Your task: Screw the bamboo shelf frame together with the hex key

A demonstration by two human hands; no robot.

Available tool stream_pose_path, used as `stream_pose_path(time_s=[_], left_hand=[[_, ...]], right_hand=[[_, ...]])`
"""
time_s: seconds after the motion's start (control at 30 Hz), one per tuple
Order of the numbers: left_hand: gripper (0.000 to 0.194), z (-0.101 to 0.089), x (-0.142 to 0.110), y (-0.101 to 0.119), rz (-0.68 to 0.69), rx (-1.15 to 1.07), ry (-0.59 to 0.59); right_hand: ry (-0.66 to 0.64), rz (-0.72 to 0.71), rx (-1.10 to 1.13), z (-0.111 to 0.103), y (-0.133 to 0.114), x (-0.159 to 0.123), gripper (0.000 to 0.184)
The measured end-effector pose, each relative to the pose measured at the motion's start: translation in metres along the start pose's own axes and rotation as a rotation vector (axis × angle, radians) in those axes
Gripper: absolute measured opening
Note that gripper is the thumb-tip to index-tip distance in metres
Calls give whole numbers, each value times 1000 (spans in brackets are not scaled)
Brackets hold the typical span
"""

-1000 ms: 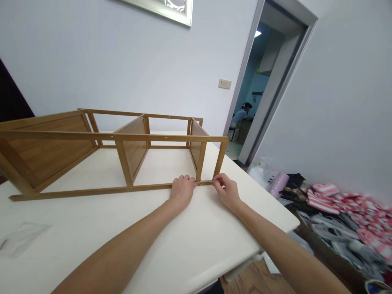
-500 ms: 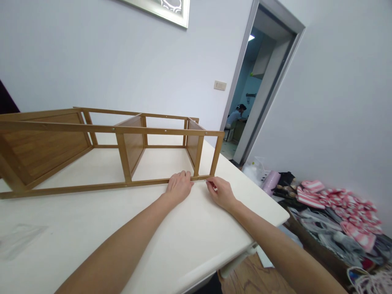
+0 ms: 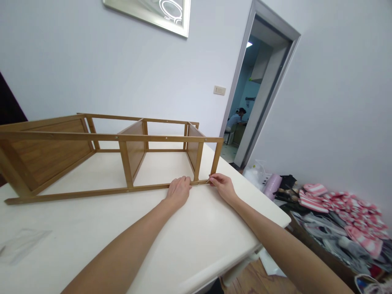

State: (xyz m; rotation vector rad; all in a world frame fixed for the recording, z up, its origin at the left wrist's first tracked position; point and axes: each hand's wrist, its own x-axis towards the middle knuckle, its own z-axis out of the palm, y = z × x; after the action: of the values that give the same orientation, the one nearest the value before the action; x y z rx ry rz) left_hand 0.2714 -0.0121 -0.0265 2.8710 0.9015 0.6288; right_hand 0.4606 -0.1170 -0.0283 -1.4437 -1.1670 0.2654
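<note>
Wooden shelf frame [image 3: 136, 149] lies on its side, running from 9 o'clock to the centre of your view, on the white surface [image 3: 183, 245]. Its open end, with two crosspieces, points toward 3 o'clock. At 7 o'clock from centre, your left hand [image 3: 179, 191] is clamped over the near lower rail. Your right hand [image 3: 223, 186], between 4 and 5 o'clock, pinches thumb and fingertips together on a thin pale piece [image 3: 208, 181] at that rail's end; it's too small for you to identify. A clear plastic bag [image 3: 26, 245] lies at 8 o'clock. Off the surface, a clothes pile [image 3: 346, 216] sits at 4 o'clock, and a person [image 3: 234, 121] sits through the doorway [image 3: 277, 23] at 2 o'clock.
</note>
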Motion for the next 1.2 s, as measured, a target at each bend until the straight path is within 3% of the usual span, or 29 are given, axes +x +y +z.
stream_pose_path(time_s=[0.17,0.27,0.37,0.47,0.53,0.57,0.73,0.87,1.03,1.2], left_hand=[[15,0,-1,-2,0,-16,39],[21,-3,-8,4,7,-165,188],[21,-3,-15,19,-103,-652,219],[16,2,-17,37,-475,-1327,44],[12,4,-16,41,-640,-1574,-39],[9,4,-15,41,-660,-1635,-62],[10,1,-14,26,-664,-1896,-130],[12,7,-17,22,-706,-2097,-117],[19,13,-18,22,-671,-2112,-128],[9,15,-15,19,-674,-2110,-107]], right_hand=[[41,18,30,5,0,1,39],[68,27,33,6,0,0,39],[92,35,37,8,0,0,39],[116,35,54,9,0,-1,40],[134,30,69,10,-1,-2,41],[142,26,75,10,-1,-3,41],[172,2,82,12,0,-5,39],[177,-45,69,10,3,-8,33],[187,-150,-3,6,3,-13,26],[277,-246,-227,0,-4,-20,22]])
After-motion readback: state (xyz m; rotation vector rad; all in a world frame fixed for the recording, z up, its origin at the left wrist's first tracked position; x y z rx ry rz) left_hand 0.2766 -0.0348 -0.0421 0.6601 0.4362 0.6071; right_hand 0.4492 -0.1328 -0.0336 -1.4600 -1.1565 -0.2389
